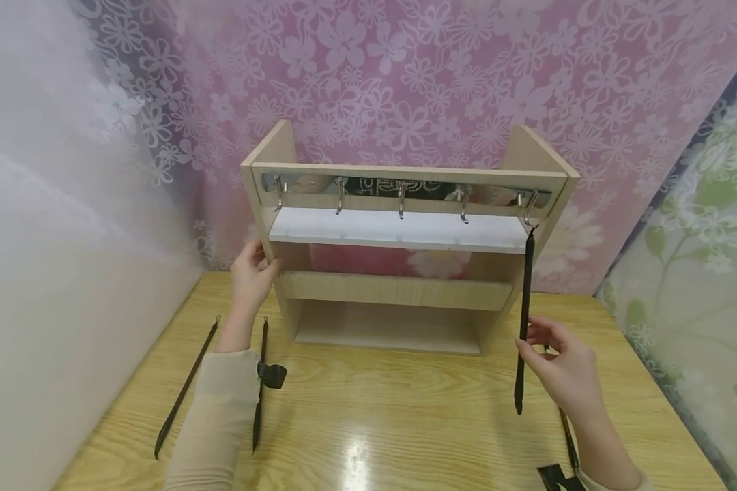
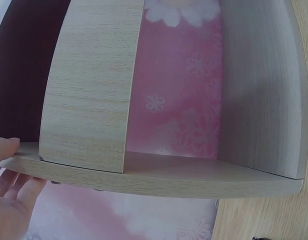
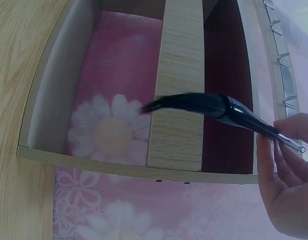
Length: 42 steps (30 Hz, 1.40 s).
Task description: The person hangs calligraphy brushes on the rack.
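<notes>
A small wooden rack (image 1: pixel 399 292) stands on the table, with several metal hooks (image 1: pixel 401 201) along its upper front. My left hand (image 1: pixel 250 276) grips the rack's left side panel (image 2: pixel 209 186), thumb on one face and fingers on the other. With thumb and fingers, my right hand (image 1: pixel 561 365) pinches the handle of a black calligraphy brush (image 1: pixel 525 293). This brush points bristles down in front of the rack's right side, its top loop right at the tip of the rightmost hook (image 1: pixel 530 210). Its dark bristle end (image 3: pixel 189 101) shows in the right wrist view.
Two more black brushes lie left on the wooden table (image 1: pixel 368 402): one brush (image 1: pixel 187 385) outside my left forearm, another brush (image 1: pixel 258 416) just inside it. A further brush (image 1: pixel 566 433) lies partly under my right arm. Flower-patterned pink covering (image 1: pixel 405 82) rises behind the rack.
</notes>
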Each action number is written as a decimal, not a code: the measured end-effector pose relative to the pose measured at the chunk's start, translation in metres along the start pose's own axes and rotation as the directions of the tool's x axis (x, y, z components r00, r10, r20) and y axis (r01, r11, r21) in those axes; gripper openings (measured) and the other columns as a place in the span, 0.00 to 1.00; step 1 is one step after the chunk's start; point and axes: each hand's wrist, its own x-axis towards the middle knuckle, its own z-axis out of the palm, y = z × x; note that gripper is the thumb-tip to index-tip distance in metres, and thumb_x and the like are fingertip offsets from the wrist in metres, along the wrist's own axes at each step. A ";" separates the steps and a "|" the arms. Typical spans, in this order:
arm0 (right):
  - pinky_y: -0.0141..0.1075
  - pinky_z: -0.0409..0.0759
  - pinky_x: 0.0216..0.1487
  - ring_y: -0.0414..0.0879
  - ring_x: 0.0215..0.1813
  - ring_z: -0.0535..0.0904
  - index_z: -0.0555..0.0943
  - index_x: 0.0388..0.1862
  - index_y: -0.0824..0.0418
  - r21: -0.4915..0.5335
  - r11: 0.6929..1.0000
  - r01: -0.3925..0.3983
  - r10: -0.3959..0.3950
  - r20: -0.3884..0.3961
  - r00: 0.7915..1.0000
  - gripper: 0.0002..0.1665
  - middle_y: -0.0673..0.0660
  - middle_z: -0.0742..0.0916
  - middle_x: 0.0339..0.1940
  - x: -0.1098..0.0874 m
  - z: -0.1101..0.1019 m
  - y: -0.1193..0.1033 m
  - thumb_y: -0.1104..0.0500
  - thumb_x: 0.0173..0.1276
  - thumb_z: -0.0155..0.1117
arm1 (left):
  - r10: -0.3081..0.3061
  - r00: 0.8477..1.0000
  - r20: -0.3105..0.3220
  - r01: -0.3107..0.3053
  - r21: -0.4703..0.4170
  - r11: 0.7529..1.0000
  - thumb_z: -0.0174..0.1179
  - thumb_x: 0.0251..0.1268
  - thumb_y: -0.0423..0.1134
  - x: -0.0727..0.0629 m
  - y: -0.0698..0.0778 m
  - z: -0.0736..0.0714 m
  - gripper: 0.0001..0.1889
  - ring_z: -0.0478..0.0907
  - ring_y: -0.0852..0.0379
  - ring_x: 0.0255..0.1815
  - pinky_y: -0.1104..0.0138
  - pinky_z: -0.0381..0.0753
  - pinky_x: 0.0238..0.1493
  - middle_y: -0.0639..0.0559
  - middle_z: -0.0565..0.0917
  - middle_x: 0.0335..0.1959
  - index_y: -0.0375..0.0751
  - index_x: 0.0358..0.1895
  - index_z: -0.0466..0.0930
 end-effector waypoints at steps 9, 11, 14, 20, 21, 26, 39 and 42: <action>0.17 0.73 0.25 0.23 0.30 0.71 0.76 0.45 0.69 -0.007 1.000 0.023 -0.023 -0.016 1.000 0.20 0.53 0.81 0.28 0.004 -0.001 -0.003 0.69 0.51 0.66 | 0.024 1.000 -0.011 -0.024 0.031 0.999 0.56 0.54 0.26 0.000 0.000 0.001 0.20 0.69 0.45 0.55 0.59 0.74 0.50 0.37 0.73 0.51 0.33 0.53 0.69; 0.17 0.73 0.25 0.23 0.30 0.71 0.77 0.45 0.69 0.003 1.000 0.023 -0.023 -0.022 0.999 0.20 0.49 0.80 0.27 0.005 -0.001 -0.003 0.70 0.50 0.66 | 0.032 0.999 -0.014 -0.032 0.037 0.999 0.56 0.54 0.26 0.000 0.000 0.001 0.20 0.69 0.45 0.54 0.58 0.74 0.50 0.37 0.73 0.51 0.33 0.53 0.69; 0.16 0.73 0.26 0.24 0.30 0.72 0.77 0.45 0.68 0.015 1.000 0.014 -0.013 -0.024 1.000 0.19 0.43 0.79 0.27 0.006 -0.002 -0.002 0.70 0.51 0.66 | 0.042 0.999 -0.017 -0.041 0.041 0.998 0.56 0.54 0.26 0.000 -0.001 0.001 0.20 0.69 0.45 0.54 0.58 0.74 0.50 0.37 0.73 0.51 0.33 0.53 0.70; 0.17 0.73 0.27 0.25 0.31 0.72 0.76 0.46 0.68 0.040 0.999 0.001 -0.001 -0.005 1.000 0.20 0.44 0.79 0.29 0.003 -0.005 -0.001 0.70 0.52 0.64 | 0.050 0.999 -0.018 -0.049 0.033 0.998 0.55 0.54 0.25 0.001 -0.001 0.002 0.20 0.69 0.44 0.54 0.58 0.74 0.50 0.36 0.73 0.51 0.33 0.53 0.69; 0.17 0.73 0.27 0.25 0.31 0.72 0.76 0.46 0.68 0.045 0.999 0.001 -0.001 -0.005 1.000 0.20 0.44 0.79 0.29 0.002 -0.005 -0.001 0.71 0.52 0.64 | 0.051 0.999 -0.017 -0.051 0.028 0.998 0.55 0.54 0.25 0.001 -0.001 0.002 0.19 0.69 0.44 0.54 0.58 0.74 0.50 0.36 0.73 0.51 0.32 0.53 0.69; 0.17 0.74 0.28 0.25 0.32 0.73 0.76 0.46 0.68 0.070 0.998 0.002 -0.001 -0.014 1.000 0.20 0.40 0.78 0.30 -0.001 -0.003 -0.002 0.72 0.52 0.64 | 0.051 0.999 -0.018 -0.050 0.022 0.999 0.55 0.55 0.25 0.000 -0.002 0.002 0.20 0.69 0.44 0.54 0.58 0.74 0.51 0.37 0.72 0.51 0.33 0.53 0.69; 0.18 0.75 0.27 0.26 0.32 0.73 0.75 0.45 0.71 0.109 0.994 -0.003 0.001 0.023 1.000 0.18 0.37 0.78 0.29 0.001 0.001 0.001 0.73 0.53 0.61 | 0.064 0.998 -0.022 -0.063 0.029 0.998 0.54 0.55 0.25 0.000 -0.004 0.003 0.20 0.69 0.43 0.54 0.58 0.74 0.49 0.36 0.72 0.51 0.32 0.54 0.68; 0.18 0.75 0.28 0.26 0.32 0.73 0.75 0.45 0.71 0.107 0.994 0.000 -0.004 0.029 1.000 0.18 0.37 0.78 0.29 0.002 0.002 0.002 0.73 0.53 0.61 | 0.062 0.998 -0.023 -0.062 0.027 0.998 0.54 0.55 0.25 0.000 -0.005 0.003 0.20 0.69 0.44 0.54 0.58 0.75 0.49 0.36 0.72 0.51 0.32 0.54 0.68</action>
